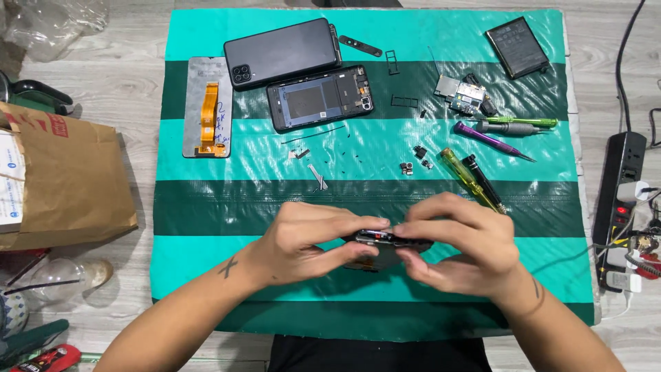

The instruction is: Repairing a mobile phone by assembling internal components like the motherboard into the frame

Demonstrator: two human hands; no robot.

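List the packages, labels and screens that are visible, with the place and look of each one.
Brown paper bag: left of the mat, on the floor, red print near its top.
White box: at the left edge, beside the bag, with a small round blue label.
Phone screen panel: mat's upper left, face down, grey rectangle with an orange flex cable.

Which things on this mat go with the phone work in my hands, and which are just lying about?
In the work:
- dark phone part, held by left hand and right hand
- phone frame
- back cover
- screen panel
- circuit board
- battery
- screwdrivers

Lying about:
- paper bag
- power strip
- clear bottle
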